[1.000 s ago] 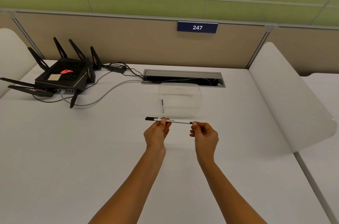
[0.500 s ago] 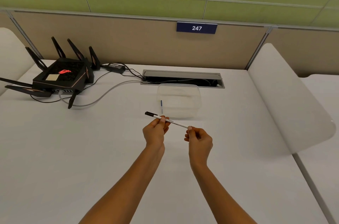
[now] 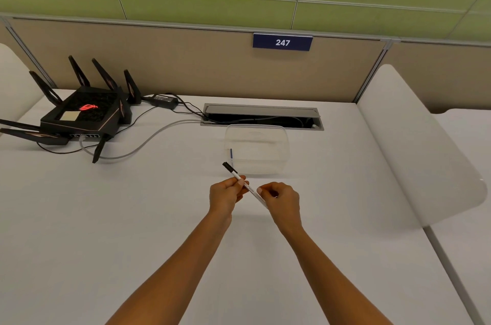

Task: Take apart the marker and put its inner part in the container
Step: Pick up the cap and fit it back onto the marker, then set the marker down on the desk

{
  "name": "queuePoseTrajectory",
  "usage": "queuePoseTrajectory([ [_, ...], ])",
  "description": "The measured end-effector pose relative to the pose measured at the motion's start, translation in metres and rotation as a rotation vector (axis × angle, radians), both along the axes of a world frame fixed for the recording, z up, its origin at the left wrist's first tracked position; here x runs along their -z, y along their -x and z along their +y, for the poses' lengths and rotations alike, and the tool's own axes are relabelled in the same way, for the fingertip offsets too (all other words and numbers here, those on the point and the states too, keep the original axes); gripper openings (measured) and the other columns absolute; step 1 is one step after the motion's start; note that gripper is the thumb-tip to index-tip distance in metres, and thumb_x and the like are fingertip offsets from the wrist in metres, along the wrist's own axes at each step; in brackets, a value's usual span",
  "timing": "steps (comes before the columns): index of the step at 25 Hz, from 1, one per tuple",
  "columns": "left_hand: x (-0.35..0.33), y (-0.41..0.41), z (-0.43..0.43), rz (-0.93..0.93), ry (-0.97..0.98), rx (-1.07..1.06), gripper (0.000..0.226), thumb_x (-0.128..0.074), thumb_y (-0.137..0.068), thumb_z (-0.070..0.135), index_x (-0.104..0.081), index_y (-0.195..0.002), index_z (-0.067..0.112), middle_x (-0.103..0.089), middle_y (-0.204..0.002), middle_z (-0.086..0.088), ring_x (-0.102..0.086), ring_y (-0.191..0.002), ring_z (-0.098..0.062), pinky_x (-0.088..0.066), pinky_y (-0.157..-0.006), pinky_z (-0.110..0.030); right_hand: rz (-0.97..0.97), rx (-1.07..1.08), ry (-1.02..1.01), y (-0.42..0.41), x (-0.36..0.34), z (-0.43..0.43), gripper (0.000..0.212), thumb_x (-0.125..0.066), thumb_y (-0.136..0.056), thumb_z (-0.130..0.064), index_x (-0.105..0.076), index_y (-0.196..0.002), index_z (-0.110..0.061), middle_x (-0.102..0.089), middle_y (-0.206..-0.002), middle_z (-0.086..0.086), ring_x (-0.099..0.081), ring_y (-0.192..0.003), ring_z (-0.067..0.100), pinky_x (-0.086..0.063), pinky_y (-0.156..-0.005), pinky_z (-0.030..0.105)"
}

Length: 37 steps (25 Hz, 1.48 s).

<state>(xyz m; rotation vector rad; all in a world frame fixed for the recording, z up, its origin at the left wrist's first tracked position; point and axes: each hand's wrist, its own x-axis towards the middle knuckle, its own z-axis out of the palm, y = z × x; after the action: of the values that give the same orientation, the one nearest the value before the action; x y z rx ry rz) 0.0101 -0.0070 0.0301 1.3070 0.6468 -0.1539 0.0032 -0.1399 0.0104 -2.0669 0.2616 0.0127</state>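
Router [image 3: 82,114] far left; container [image 3: 257,149] behind marker [image 3: 245,185], perhaps touching.

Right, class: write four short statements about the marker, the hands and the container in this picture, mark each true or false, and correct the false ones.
1. Both hands grip the marker. True: the left hand and the right hand each pinch it.
2. The marker lies inside the container. False: it is held above the table, in front of the container.
3. The marker's black end points away from the person. True.
4. The container has its lid on. False: it stands open.
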Motion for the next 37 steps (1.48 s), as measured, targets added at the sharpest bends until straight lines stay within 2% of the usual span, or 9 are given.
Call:
queuePoseTrajectory([
  [3, 0.006, -0.001, -0.004, 0.010, -0.053, 0.071, 0.025, -0.062, -0.091, 0.008, -0.069, -0.115, 0.002, -0.072, -0.108, -0.015, -0.069, -0.100, -0.028, -0.052, -0.094, -0.035, 0.006, -0.053, 0.050, -0.008, 0.004, 0.007, 0.012, -0.070, -0.084, -0.032, -0.076, -0.084, -0.021, -0.064, -0.072, -0.015, -0.062, -0.070, 0.004, -0.053, -0.068, 0.024],
  [6, 0.012, -0.004, -0.005, -0.003, -0.128, 0.111, 0.026, -0.066, -0.088, 0.011, -0.071, -0.113, 0.003, -0.073, -0.106, -0.016, -0.071, -0.095, -0.029, -0.052, -0.097, -0.038, 0.023, -0.080, 0.063, -0.012, 0.010, 0.011, 0.011, -0.069, -0.085, -0.029, -0.076, -0.087, -0.020, -0.066, -0.077, -0.010, -0.062, -0.071, 0.006, -0.054, -0.072, 0.027],
  [12, 0.021, -0.012, -0.004, 0.007, -0.282, 0.179, 0.019, -0.071, -0.084, 0.015, -0.076, -0.101, 0.008, -0.076, -0.094, -0.010, -0.074, -0.082, -0.022, -0.054, -0.094, -0.037, 0.090, -0.091, 0.063, -0.020, 0.022, 0.011, 0.011, -0.067, -0.085, -0.024, -0.076, -0.088, -0.018, -0.068, -0.076, -0.008, -0.063, -0.072, 0.005, -0.049, -0.070, 0.022],
  [16, 0.028, -0.019, -0.006, 0.056, -0.340, 0.170, 0.016, -0.074, -0.082, 0.015, -0.076, -0.095, 0.006, -0.077, -0.091, -0.010, -0.075, -0.078, -0.022, -0.054, -0.092, -0.036, 0.145, -0.084, 0.092, -0.027, 0.030, 0.011, 0.013, -0.066, -0.083, -0.023, -0.076, -0.088, -0.016, -0.073, -0.080, -0.003, -0.067, -0.077, 0.013, -0.054, -0.074, 0.028],
  [21, 0.038, -0.029, -0.007, 0.107, -0.398, 0.215, 0.011, -0.070, -0.083, 0.014, -0.075, -0.090, 0.006, -0.077, -0.090, -0.008, -0.075, -0.074, -0.020, -0.056, -0.089, -0.036, 0.218, -0.044, 0.125, -0.037, 0.044, 0.014, 0.012, -0.066, -0.082, -0.024, -0.076, -0.085, -0.016, -0.062, -0.068, -0.012, -0.060, -0.064, 0.006, -0.048, -0.067, 0.022],
  [24, 0.045, -0.034, -0.006, 0.130, -0.474, 0.265, 0.011, -0.071, -0.083, 0.017, -0.077, -0.089, 0.009, -0.077, -0.090, -0.006, -0.074, -0.071, -0.015, -0.057, -0.078, -0.028, 0.254, -0.019, 0.136, -0.040, 0.050, 0.019, 0.013, -0.066, -0.080, -0.024, -0.075, -0.079, -0.016, -0.061, -0.063, -0.013, -0.060, -0.061, 0.007, -0.046, -0.062, 0.023],
  [27, 0.053, -0.038, -0.006, 0.149, -0.580, 0.319, 0.014, -0.072, -0.083, 0.022, -0.078, -0.092, 0.013, -0.077, -0.091, -0.001, -0.065, -0.063, -0.004, -0.043, -0.058, -0.013, 0.288, 0.004, 0.147, -0.042, 0.056, 0.022, 0.017, -0.066, -0.080, -0.024, -0.074, -0.071, -0.012, -0.062, -0.057, -0.008, -0.060, -0.059, 0.015, -0.046, -0.059, 0.025],
  [32, 0.059, -0.044, -0.005, 0.174, -0.697, 0.391, 0.016, -0.070, -0.084, 0.020, -0.077, -0.094, 0.012, -0.076, -0.094, -0.004, -0.070, -0.081, -0.017, -0.049, -0.068, -0.021, 0.336, 0.022, 0.153, -0.044, 0.063, 0.027, 0.021, -0.066, -0.083, -0.025, -0.074, -0.071, -0.010, -0.064, -0.058, -0.004, -0.060, -0.057, 0.016, -0.046, -0.057, 0.025],
  [37, 0.063, -0.048, -0.005, 0.176, -0.736, 0.439, 0.013, -0.069, -0.084, 0.020, -0.077, -0.091, 0.013, -0.076, -0.088, -0.005, -0.071, -0.077, -0.017, -0.049, -0.067, -0.023, 0.347, 0.018, 0.158, -0.043, 0.066, 0.028, 0.025, -0.065, -0.084, -0.025, -0.074, -0.072, -0.006, -0.071, -0.068, 0.010, -0.067, -0.067, 0.029, -0.053, -0.063, 0.034],
])
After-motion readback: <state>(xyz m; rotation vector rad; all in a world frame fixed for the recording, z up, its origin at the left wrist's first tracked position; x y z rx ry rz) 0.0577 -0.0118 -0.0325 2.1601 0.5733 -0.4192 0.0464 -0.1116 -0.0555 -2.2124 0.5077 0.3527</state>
